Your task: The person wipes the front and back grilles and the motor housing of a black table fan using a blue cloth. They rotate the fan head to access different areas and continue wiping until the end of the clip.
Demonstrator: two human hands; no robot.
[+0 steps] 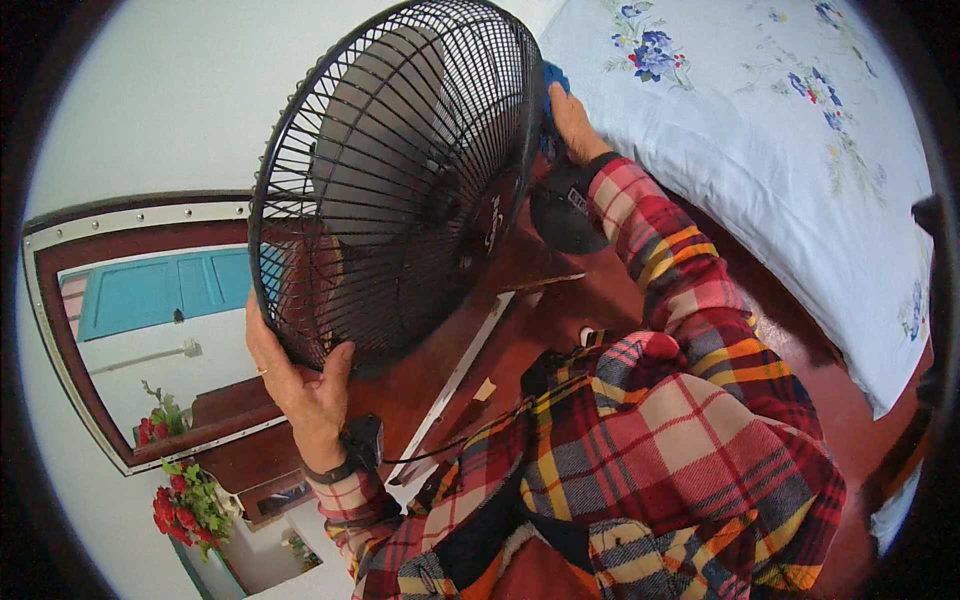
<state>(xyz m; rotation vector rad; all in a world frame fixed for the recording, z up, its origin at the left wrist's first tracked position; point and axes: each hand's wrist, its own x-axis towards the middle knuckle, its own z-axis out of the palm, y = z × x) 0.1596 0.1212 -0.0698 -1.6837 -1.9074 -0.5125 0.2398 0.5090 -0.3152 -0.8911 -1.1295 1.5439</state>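
Observation:
A large black electric fan (397, 180) with a round wire guard and grey blades fills the upper middle of the head view. My left hand (307, 382) grips the guard's lower left rim, fingers behind it and thumb in front; a ring and a black wristband show. My right hand (574, 124) is at the guard's right edge, holding a blue cloth (553, 79) against it; most of its fingers are hidden. Just below the right hand is a round black part (568, 217) with a label, perhaps the fan's base.
A bed with a white floral cover (735, 142) stands on the right. On the left wall hangs a framed mirror (161, 315), above red artificial flowers (184, 506). A white strip (457, 375) crosses the dark red area below the fan, near a thin black cord (424, 454).

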